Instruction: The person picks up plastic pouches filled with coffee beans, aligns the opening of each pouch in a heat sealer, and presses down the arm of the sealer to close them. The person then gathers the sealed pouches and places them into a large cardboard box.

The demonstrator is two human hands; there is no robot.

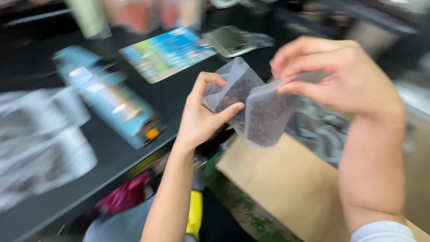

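Note:
My left hand [204,114] pinches a small translucent pouch [230,92] filled with dark loose bits, thumb pressed on its front. My right hand [345,76] grips the top edge of a second, similar pouch [266,116], which hangs down beside and partly in front of the first. Both pouches are held in the air above the edge of a black table [179,94] and an open cardboard box [286,179]. The picture is motion-blurred.
On the black table lie a light-blue carton [114,101], a colourful flat card [168,51], a clear packet [230,40] and white plastic bags [40,143] at the left. More dark-filled bags [320,127] sit in the box. Red and yellow items [130,195] lie below the table edge.

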